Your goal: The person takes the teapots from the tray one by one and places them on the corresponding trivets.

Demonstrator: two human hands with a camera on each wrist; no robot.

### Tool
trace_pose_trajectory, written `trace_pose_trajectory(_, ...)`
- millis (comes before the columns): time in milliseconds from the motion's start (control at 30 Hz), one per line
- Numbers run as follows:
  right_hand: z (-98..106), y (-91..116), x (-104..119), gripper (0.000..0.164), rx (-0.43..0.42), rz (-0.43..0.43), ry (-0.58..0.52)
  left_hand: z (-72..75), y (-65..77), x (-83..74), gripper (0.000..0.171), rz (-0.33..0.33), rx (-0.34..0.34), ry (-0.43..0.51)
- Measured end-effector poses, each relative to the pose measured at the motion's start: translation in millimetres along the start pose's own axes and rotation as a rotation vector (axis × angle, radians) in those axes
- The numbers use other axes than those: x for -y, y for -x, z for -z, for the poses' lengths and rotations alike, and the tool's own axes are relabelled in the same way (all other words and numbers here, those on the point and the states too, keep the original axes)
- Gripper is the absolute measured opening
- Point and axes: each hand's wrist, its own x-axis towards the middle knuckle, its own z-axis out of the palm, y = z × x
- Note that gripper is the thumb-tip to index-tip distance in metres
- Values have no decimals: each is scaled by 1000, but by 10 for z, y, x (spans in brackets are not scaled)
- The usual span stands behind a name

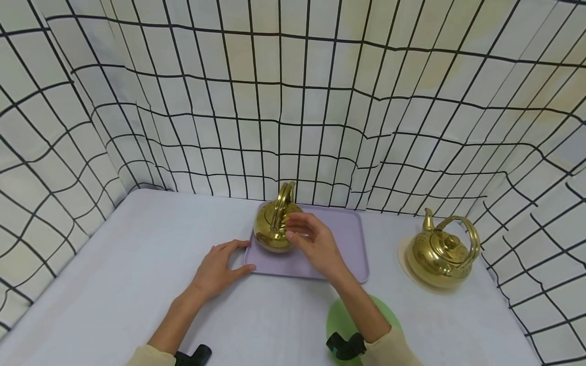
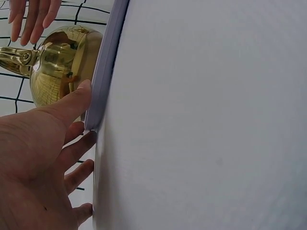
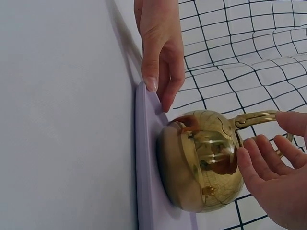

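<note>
A shiny gold kettle (image 1: 272, 229) stands upright at the left end of a lilac tray (image 1: 339, 229), its arched handle (image 2: 19, 58) raised. My left hand (image 1: 218, 272) is at the tray's near left corner. Its thumb touches the rim, and its other fingers spread along the left side. Beside the kettle's handle, my right hand (image 1: 316, 244) is held with loosely bent fingers and nothing in its grasp. In the right wrist view, the right thumb (image 3: 292, 122) overlaps the end of the handle, and the fingertips come close to the kettle's body (image 3: 206, 163).
A second gold kettle (image 1: 439, 256) sits on a round pale mat (image 1: 405, 262) at the right. Under the right forearm lies a green round mat (image 1: 336, 315). A white cloth with black grid lines (image 1: 256, 101) hangs behind and along both sides of the white table (image 1: 114, 284).
</note>
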Motion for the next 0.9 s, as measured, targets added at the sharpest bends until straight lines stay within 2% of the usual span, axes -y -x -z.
trace_pose_trajectory(900,-216,-118,-5,48,-26,7,20,-25,-8,21,58,-4,-20,2)
